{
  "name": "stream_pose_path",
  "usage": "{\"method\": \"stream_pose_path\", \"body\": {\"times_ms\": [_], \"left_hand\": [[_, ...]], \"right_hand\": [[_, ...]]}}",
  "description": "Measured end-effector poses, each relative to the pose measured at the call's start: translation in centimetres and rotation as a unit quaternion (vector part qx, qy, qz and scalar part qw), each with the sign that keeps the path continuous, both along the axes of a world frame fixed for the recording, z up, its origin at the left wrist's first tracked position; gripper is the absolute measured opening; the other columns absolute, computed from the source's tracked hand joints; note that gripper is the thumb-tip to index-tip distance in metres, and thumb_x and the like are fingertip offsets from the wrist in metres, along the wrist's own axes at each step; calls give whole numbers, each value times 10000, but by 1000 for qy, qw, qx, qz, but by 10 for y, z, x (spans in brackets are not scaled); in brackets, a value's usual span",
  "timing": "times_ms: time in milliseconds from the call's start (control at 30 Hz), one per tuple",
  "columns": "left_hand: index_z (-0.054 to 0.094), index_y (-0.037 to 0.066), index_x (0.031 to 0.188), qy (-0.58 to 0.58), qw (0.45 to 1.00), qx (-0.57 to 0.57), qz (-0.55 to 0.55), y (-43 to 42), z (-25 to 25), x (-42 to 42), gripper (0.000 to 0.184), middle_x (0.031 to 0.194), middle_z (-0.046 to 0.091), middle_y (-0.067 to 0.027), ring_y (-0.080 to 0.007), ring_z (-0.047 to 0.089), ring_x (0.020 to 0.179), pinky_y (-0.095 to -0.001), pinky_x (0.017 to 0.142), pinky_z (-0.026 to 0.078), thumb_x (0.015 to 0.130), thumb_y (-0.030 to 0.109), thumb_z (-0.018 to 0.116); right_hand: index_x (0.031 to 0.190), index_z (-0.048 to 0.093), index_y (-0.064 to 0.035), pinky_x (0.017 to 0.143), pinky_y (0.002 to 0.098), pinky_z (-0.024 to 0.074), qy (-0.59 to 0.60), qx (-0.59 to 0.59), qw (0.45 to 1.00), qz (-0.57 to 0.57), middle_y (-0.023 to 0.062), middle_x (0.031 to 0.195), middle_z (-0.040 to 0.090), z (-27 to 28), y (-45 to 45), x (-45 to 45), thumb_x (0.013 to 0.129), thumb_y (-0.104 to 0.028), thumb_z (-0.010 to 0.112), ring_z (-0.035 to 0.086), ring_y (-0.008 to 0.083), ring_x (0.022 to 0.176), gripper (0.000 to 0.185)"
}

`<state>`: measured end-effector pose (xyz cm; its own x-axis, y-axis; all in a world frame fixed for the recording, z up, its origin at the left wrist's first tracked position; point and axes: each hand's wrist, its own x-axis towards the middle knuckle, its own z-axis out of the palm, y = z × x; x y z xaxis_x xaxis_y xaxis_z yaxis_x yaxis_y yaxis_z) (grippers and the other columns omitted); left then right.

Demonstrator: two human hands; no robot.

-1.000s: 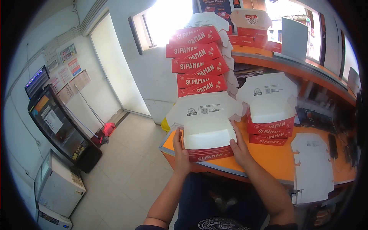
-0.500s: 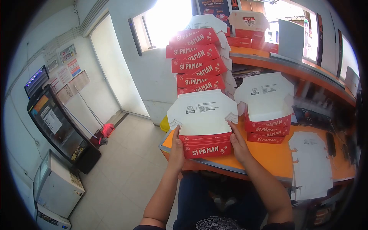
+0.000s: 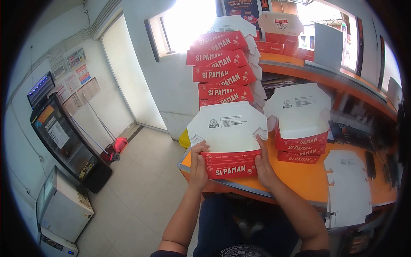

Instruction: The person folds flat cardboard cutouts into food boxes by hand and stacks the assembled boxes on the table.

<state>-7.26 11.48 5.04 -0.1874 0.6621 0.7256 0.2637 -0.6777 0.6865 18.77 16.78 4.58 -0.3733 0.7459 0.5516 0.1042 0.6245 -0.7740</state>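
Cartons, red "SI PAMAN" take-out boxes nested in a set [image 3: 233, 170], sit at centre of frame over the near edge of the orange counter [image 3: 299, 184], lids raised. Whether their base rests on it, cannot tell.

Risks, as judged: uneven squeeze from the two sides could bow the thin walls or let the lower boxes slip from the nest. Raised lids reach close to the staggered tall stack [image 3: 223, 73] at upper centre; a knock there could topple it. Lid corner at right lies near the short open stack [image 3: 302, 143] and could snag its flap.

Hands: left hand [image 3: 199, 165] grips the set's left side, fingers bent over the upper corner, thumb upright near the front panel. Right hand [image 3: 263, 165] clasps the opposite side, fingers pointing up the wall, thumb at the front corner. Both forearms rise from bottom of frame, converging slightly toward the cartons.
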Motion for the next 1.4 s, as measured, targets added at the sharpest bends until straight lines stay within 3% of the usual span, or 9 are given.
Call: {"method": "stream_pose_path", "body": {"times_ms": [267,367,467,567,667,967,1067,1300,1400], "left_hand": [[520,75,1138,-17,999,-7,26,0,0,4,334,1223,529,-119,-346,433,1470,-491,1250,283,1202,336,322],[548,74,1196,-12,1000,4,1,1,-2,0,369,1318,528,-140,-327,420,1479,-489,1262,266,1197,373,331],[530,66,1391,33,999,-9,25,-1,3,-5,473,1506,473,-160,-317,369,1532,-474,1286,236,1178,454,363],[396,58,1597,-89,992,-65,-63,-4,3,6,713,1644,386,-177,-288,330,1573,-435,1294,262,1136,601,356],[269,37,1670,-126,982,-71,-118,-5,1,10,804,1676,334,-166,-299,276,1597,-430,1306,222,1121,602,434],[199,55,1698,-41,996,-40,-74,-6,-7,11,921,1686,295,-166,-298,313,1571,-444,1291,268,1043,483,685],[190,54,1693,-25,999,-25,-41,-4,-10,12,972,1678,308,-184,-290,346,1558,-440,1266,332,1012,493,726],[190,48,1684,41,999,-30,11,-9,-17,17,951,1690,250,-192,-332,291,1581,-468,1293,274,991,373,753],[190,37,1680,9,1000,-28,5,-10,-14,17,955,1680,267,-201,-330,283,1587,-472,1296,265,980,355,756]], "right_hand": [[1715,190,-75,1323,473,158,7,-26,1000,4,214,1696,251,-5,1,-3,1176,-436,308,204,371,1615,659],[1714,196,-71,1322,472,162,-8,-3,1000,-9,215,1696,253,-1,-3,0,1175,-421,309,210,371,1613,653],[1713,198,-66,1321,471,166,-23,16,999,-21,214,1698,254,3,-4,0,1173,-407,313,216,371,1612,649],[1715,194,-66,1321,472,165,-29,10,999,-31,212,1700,254,3,-7,0,1173,-402,315,217,371,1613,649],[1715,194,-67,1322,472,163,-14,-1,999,-30,212,1705,252,2,-6,-1,1172,-407,309,211,370,1617,650],[1717,199,-86,1323,462,162,11,-35,999,-32,210,1733,234,-1,1,-4,1182,-419,268,206,358,1627,635],[1720,200,-93,1321,452,170,33,-56,998,-26,207,1742,232,0,1,-5,1189,-423,246,207,349,1628,626],[1724,201,-94,1316,442,183,91,-119,989,-13,216,1736,245,7,-3,-9,1190,-450,232,213,343,1625,642],[1729,181,-81,1316,443,176,25,-66,997,-40,215,1742,232,0,-3,-6,1189,-452,240,214,344,1623,657]]}}
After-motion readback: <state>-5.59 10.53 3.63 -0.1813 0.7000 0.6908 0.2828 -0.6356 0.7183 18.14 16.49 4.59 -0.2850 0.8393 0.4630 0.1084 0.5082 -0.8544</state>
